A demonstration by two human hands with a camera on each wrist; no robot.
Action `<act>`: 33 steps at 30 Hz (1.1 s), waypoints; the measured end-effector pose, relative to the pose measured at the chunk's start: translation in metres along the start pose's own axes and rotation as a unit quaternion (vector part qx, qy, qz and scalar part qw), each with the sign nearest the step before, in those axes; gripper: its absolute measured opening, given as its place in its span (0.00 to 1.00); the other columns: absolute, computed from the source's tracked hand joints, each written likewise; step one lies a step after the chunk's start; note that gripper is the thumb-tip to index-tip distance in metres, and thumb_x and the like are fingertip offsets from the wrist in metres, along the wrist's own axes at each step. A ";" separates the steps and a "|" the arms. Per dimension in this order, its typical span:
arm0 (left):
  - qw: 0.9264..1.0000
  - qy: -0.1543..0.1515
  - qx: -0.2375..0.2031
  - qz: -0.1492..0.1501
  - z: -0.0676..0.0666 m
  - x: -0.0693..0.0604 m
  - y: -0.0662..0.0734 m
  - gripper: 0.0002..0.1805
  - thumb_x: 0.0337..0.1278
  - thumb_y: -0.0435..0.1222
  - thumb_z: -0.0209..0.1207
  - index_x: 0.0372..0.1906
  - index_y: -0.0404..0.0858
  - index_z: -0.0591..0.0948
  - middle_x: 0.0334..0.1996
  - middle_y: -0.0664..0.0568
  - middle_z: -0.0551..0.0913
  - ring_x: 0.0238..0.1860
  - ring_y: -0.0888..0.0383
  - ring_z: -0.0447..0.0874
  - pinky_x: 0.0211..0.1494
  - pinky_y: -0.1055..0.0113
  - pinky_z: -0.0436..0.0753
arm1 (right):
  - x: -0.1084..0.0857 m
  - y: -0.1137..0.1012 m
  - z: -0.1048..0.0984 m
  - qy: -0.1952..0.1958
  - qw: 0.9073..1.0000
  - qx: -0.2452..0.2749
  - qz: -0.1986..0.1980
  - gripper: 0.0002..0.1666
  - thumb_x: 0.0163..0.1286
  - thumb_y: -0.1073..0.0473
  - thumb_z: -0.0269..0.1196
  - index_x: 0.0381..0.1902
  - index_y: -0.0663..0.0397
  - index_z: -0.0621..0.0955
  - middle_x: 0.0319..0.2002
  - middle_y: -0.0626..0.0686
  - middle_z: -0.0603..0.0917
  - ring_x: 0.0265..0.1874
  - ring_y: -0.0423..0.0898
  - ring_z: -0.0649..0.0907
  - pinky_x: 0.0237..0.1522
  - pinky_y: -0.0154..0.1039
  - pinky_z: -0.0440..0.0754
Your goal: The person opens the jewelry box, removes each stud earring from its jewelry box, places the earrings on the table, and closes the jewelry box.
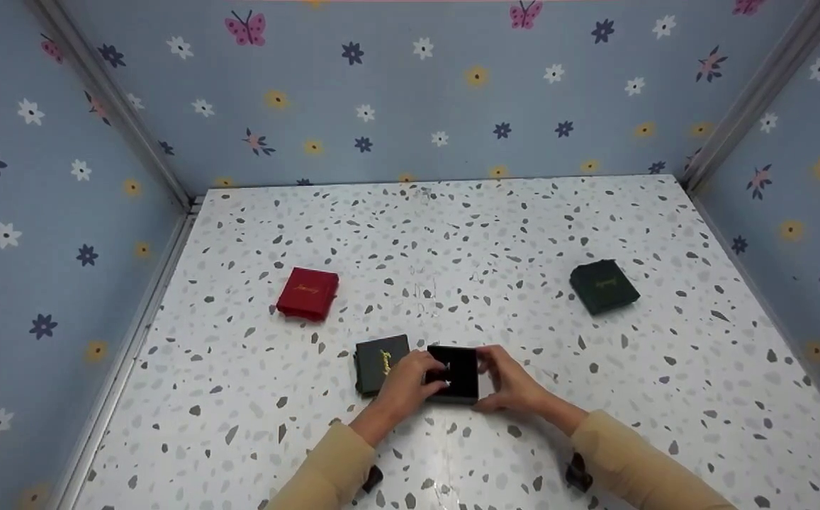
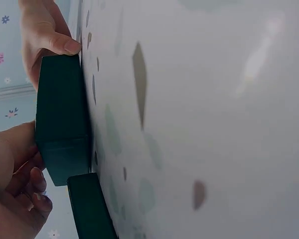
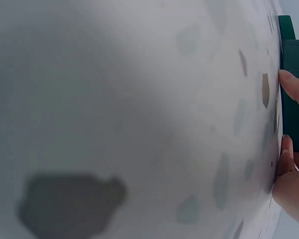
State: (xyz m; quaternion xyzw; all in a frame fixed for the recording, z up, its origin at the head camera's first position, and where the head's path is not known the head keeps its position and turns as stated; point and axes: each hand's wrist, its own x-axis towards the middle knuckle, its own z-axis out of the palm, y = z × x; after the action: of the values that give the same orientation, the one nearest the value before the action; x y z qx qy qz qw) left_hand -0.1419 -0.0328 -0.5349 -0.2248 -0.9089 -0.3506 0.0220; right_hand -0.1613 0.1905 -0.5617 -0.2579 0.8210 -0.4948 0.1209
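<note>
A small dark green jewelry box with a black inside stands open on the speckled tabletop. Two tiny silver pieces, perhaps earrings, show inside it. My right hand grips the box at its right side, thumb at the near corner and a finger at the far one. From the left, my left hand reaches over the rim, thumb and forefinger tips apart beside the silver pieces. Whether it pinches one is unclear. Its other fingers curl above the box. Partly under that hand lies the dark lid with gold lettering.
A red box with gold writing sits at the left, and another dark green box at the right. Patterned blue panels enclose the tabletop at the back and both sides.
</note>
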 end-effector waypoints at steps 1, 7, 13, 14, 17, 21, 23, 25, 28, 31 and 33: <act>1.000 0.000 0.004 0.000 0.001 0.001 0.000 0.11 0.43 0.37 0.64 0.35 0.37 0.83 0.35 0.52 0.80 0.41 0.56 0.75 0.46 0.65 0.74 | 0.000 0.000 0.000 -0.001 1.000 -0.004 0.004 0.51 0.32 0.62 0.76 0.56 0.61 0.63 0.45 0.53 0.71 0.42 0.49 0.71 0.44 0.39 0.70; 1.000 -0.001 0.030 0.001 0.003 0.001 0.001 0.11 0.42 0.38 0.65 0.33 0.37 0.83 0.33 0.52 0.80 0.39 0.56 0.76 0.45 0.65 0.74 | -0.001 -0.001 0.000 -0.004 1.000 0.002 0.001 0.51 0.33 0.63 0.75 0.56 0.61 0.62 0.47 0.52 0.71 0.42 0.47 0.71 0.45 0.37 0.69; 0.999 -0.004 0.043 -0.002 0.004 0.002 0.002 0.12 0.41 0.39 0.66 0.34 0.37 0.84 0.32 0.52 0.80 0.38 0.56 0.76 0.44 0.66 0.74 | -0.001 -0.001 0.001 -0.002 1.000 0.026 0.000 0.50 0.32 0.66 0.75 0.55 0.63 0.63 0.47 0.53 0.70 0.42 0.48 0.70 0.47 0.37 0.68; 0.999 -0.005 0.044 -0.002 0.004 0.002 0.002 0.12 0.41 0.39 0.66 0.34 0.37 0.84 0.32 0.52 0.80 0.38 0.56 0.76 0.44 0.66 0.74 | 0.000 -0.001 0.001 -0.001 1.000 0.025 0.000 0.50 0.32 0.66 0.75 0.55 0.63 0.63 0.47 0.53 0.70 0.42 0.48 0.70 0.47 0.37 0.68; 0.999 -0.007 0.051 -0.003 0.004 0.003 0.003 0.12 0.41 0.39 0.65 0.34 0.37 0.84 0.32 0.52 0.80 0.38 0.56 0.76 0.44 0.66 0.75 | 0.000 -0.002 0.001 0.001 1.000 0.014 0.000 0.50 0.32 0.66 0.75 0.55 0.63 0.63 0.46 0.53 0.70 0.42 0.48 0.70 0.47 0.38 0.68; 0.998 -0.011 0.068 -0.004 0.005 0.004 0.003 0.12 0.41 0.41 0.65 0.33 0.38 0.84 0.33 0.52 0.80 0.38 0.56 0.76 0.44 0.66 0.75 | -0.001 -0.002 0.001 0.001 1.000 0.006 0.001 0.50 0.31 0.65 0.75 0.55 0.62 0.63 0.46 0.53 0.70 0.42 0.48 0.71 0.47 0.39 0.68; 0.997 -0.013 0.075 -0.003 0.005 0.005 0.004 0.12 0.41 0.41 0.65 0.33 0.39 0.85 0.33 0.53 0.80 0.38 0.56 0.76 0.44 0.66 0.75 | -0.001 -0.002 0.001 0.000 1.000 0.007 0.004 0.51 0.31 0.65 0.75 0.55 0.62 0.63 0.46 0.52 0.70 0.42 0.48 0.71 0.47 0.39 0.68; 0.996 -0.012 0.084 0.002 0.006 0.005 0.004 0.12 0.41 0.42 0.65 0.32 0.40 0.85 0.32 0.53 0.80 0.37 0.56 0.76 0.43 0.66 0.75 | -0.001 -0.002 0.001 -0.001 1.000 0.007 0.007 0.51 0.32 0.65 0.75 0.56 0.61 0.63 0.46 0.52 0.70 0.43 0.47 0.71 0.47 0.39 0.68; 0.995 -0.004 0.096 0.013 0.007 0.004 0.004 0.11 0.41 0.42 0.65 0.31 0.41 0.85 0.31 0.54 0.79 0.35 0.57 0.76 0.41 0.67 0.75 | -0.001 -0.001 0.001 -0.001 1.000 0.006 0.009 0.51 0.32 0.64 0.75 0.56 0.61 0.63 0.46 0.52 0.70 0.42 0.47 0.71 0.47 0.38 0.68; 0.994 0.009 0.103 0.024 0.008 0.004 0.004 0.09 0.41 0.41 0.65 0.29 0.41 0.86 0.29 0.55 0.79 0.34 0.57 0.76 0.39 0.67 0.74 | -0.001 -0.001 0.001 0.000 1.000 0.006 0.006 0.51 0.32 0.64 0.75 0.56 0.62 0.63 0.46 0.53 0.70 0.42 0.48 0.71 0.47 0.39 0.68; 0.994 0.014 0.104 0.026 0.008 0.004 0.003 0.08 0.40 0.41 0.65 0.28 0.42 0.86 0.29 0.55 0.79 0.33 0.58 0.76 0.39 0.67 0.74 | -0.001 -0.002 0.001 0.000 1.000 0.004 0.001 0.51 0.32 0.63 0.75 0.56 0.63 0.63 0.46 0.54 0.70 0.43 0.49 0.71 0.48 0.38 0.68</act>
State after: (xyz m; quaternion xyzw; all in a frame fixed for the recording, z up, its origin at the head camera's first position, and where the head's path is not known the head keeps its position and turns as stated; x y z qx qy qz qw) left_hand -0.1427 -0.0240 -0.5381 -0.2404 -0.9337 -0.2566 0.0669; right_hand -0.1597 0.1898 -0.5603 -0.2571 0.8191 -0.4980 0.1227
